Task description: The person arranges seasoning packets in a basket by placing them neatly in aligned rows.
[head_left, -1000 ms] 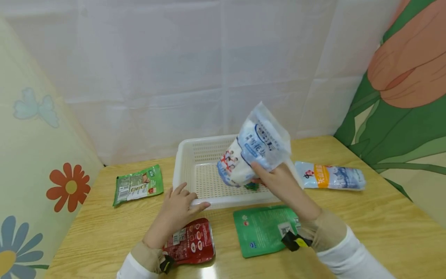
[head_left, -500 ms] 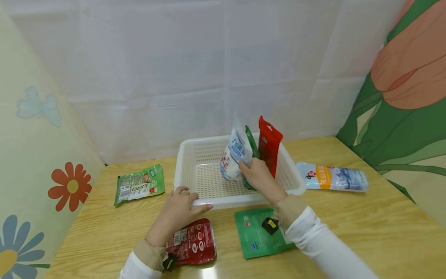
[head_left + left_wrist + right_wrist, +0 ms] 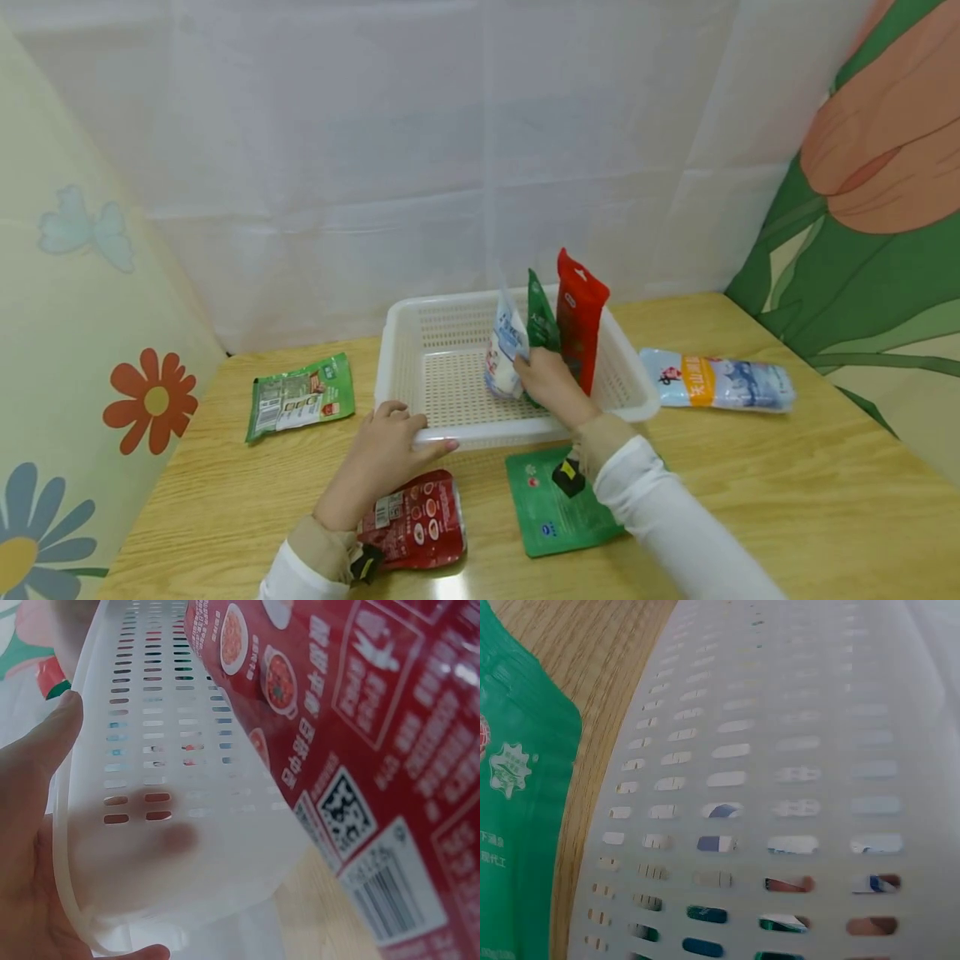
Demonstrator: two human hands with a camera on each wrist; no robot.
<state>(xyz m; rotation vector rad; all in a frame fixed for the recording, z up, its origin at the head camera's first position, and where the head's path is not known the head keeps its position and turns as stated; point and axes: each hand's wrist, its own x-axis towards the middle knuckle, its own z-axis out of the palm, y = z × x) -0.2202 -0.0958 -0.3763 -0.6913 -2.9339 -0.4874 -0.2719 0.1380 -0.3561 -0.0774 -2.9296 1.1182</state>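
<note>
A white perforated plastic basket [image 3: 487, 435] stands on the table. My left hand [image 3: 384, 448] grips its near left corner, and in the left wrist view the thumb [image 3: 56, 735] lies along the rim. My right hand [image 3: 553, 385] reaches inside and pinches a white and blue salt bag [image 3: 504, 350], which stands upright on the basket floor. Just right of that bag stand a dark green packet [image 3: 542, 317] and a red packet [image 3: 582, 304]. The right fingers are mostly hidden; the right wrist view shows only bits of them through the basket's slots.
On the table [image 3: 210, 517] lie a green packet [image 3: 302, 397] at left, a dark red pouch [image 3: 423, 521] under my left forearm, a green pouch [image 3: 547, 517] beneath my right wrist, and a blue and orange bag [image 3: 716, 381] at right. A white sheet hangs behind.
My right hand has lowered the salt bag into the basket and turned it upright beside the green packet. The green and red packets have come into view. The left hand stays on the corner.
</note>
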